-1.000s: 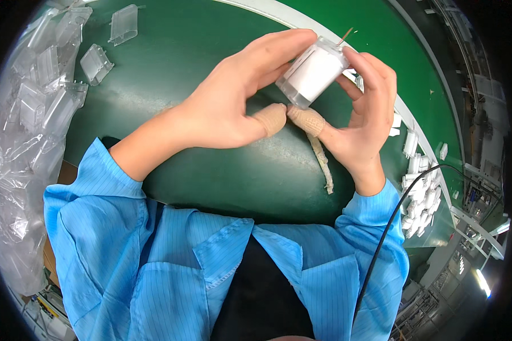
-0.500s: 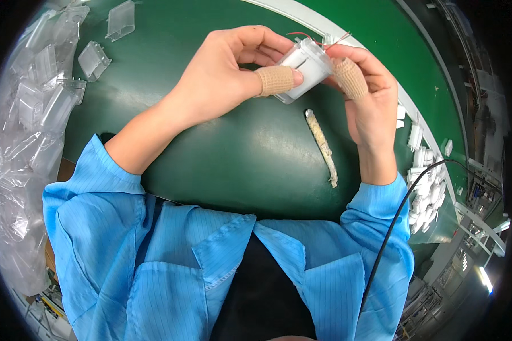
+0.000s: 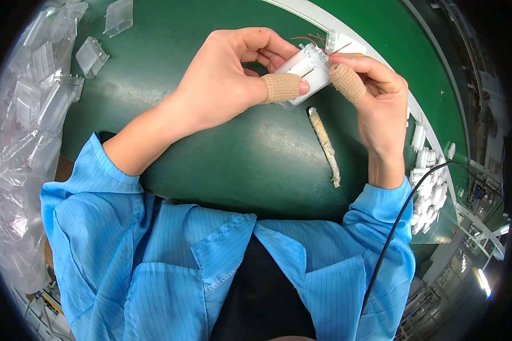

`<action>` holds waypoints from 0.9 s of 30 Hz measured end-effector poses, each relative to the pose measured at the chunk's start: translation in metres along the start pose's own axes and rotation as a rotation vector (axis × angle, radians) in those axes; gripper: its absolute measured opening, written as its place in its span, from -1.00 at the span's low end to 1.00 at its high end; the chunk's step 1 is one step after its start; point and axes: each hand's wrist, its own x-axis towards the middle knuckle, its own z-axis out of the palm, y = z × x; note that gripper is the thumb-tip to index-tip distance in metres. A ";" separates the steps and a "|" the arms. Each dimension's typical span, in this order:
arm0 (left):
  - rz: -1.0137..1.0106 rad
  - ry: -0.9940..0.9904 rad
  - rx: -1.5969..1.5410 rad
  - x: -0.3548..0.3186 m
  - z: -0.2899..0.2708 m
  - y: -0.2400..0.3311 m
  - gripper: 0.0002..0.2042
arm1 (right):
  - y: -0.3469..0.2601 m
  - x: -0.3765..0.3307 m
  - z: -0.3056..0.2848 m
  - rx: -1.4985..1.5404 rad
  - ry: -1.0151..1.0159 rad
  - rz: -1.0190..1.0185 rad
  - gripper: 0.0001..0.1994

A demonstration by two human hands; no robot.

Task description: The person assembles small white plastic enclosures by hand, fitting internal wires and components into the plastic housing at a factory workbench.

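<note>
Wires [image 3: 303, 37], thin and red, sprout from the upper end of a white unit [image 3: 317, 69] gripped in the left hand [image 3: 227, 79]. The unit sits between both hands, tilted, its wired end pointing away from the body. The left hand grasps it with the thumb laid across the near face and the fingers reaching behind. A tan wrap [image 3: 283, 87] covers much of that thumb, leaving the tip bare. The right hand [image 3: 375, 96] meets the unit's wired corner, thumb and forefinger nearly together beside one wire; whether they pinch it cannot be told from this angle. A second wrap [image 3: 347, 83] circles the right thumb.

Nearer the body than the fingertips, a beige stick [image 3: 325, 146] with a shiny tip lies on the green table [image 3: 222, 176], left of the right wrist and touching neither hand. Well to the left of the left hand, two clear shells [image 3: 91, 57] rest beside a plastic bag [image 3: 17, 165], where more shells show. To the right of the right wrist, white parts [image 3: 428, 196] lie heaped near the pale rail [image 3: 310, 15]. A black cable [image 3: 450, 163] arcs past the heap and down over the blue jacket [image 3: 170, 244].
</note>
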 end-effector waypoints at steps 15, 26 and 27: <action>0.195 0.071 0.380 -0.006 0.001 0.006 -0.73 | -0.004 0.003 -0.008 -0.061 -0.161 0.090 -0.78; 0.164 0.029 0.340 -0.006 0.001 0.006 -0.72 | -0.003 0.001 -0.010 -0.054 -0.170 0.062 -0.79; 0.162 0.031 0.339 -0.006 0.001 0.006 -0.72 | -0.003 0.001 -0.009 -0.054 -0.172 0.063 -0.79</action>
